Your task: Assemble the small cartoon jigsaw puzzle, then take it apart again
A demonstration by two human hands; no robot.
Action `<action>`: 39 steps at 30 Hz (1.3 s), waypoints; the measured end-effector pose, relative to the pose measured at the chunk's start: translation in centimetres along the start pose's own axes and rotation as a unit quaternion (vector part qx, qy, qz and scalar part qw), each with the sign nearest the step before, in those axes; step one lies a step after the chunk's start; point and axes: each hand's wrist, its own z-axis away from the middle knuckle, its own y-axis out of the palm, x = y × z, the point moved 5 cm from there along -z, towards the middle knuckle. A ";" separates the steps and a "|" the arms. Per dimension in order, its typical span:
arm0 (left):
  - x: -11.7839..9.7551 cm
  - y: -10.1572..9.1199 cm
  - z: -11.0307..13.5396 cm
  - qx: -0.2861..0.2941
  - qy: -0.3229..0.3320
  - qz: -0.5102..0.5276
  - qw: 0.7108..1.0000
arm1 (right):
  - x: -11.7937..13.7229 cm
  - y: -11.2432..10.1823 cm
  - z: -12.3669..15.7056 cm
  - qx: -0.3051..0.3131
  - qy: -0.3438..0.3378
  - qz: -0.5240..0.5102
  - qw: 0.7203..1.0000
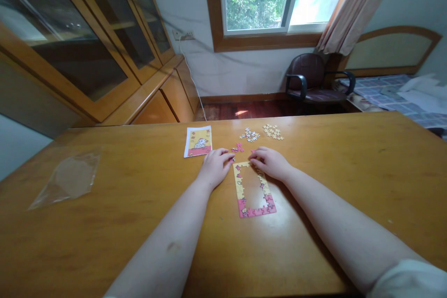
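Note:
A jigsaw border (257, 213) lies on the table, joined into a rectangular ring, yellow toward the far end and pink at the near end. Beyond its upper left corner, my left hand (216, 166) is closed, with a small puzzle piece (233, 159) at its fingertips. My right hand (269, 162) rests over the upper right corner of the border, fingers curled together; whatever is under or between the fingertips is hidden. Between and just beyond the hands are a few loose pink pieces (239, 147).
Farther back lie a pile of whitish pieces (250, 135) and a pile of yellow pieces (273, 132). A printed picture card (199, 142) is left of them. A clear plastic bag (70, 177) lies at the left on the wooden table (139, 242). An armchair (309, 79) stands past the far edge.

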 end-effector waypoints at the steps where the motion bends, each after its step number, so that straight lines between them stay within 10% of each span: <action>1: 0.0 0.0 0.0 0.004 -0.003 -0.001 1.000 | 0.0 0.0 0.0 0.000 0.000 -0.002 1.000; 39: -0.9 0.3 0.0 0.024 0.018 -0.056 0.998 | 0.1 0.0 -0.1 -0.002 0.006 -0.009 1.000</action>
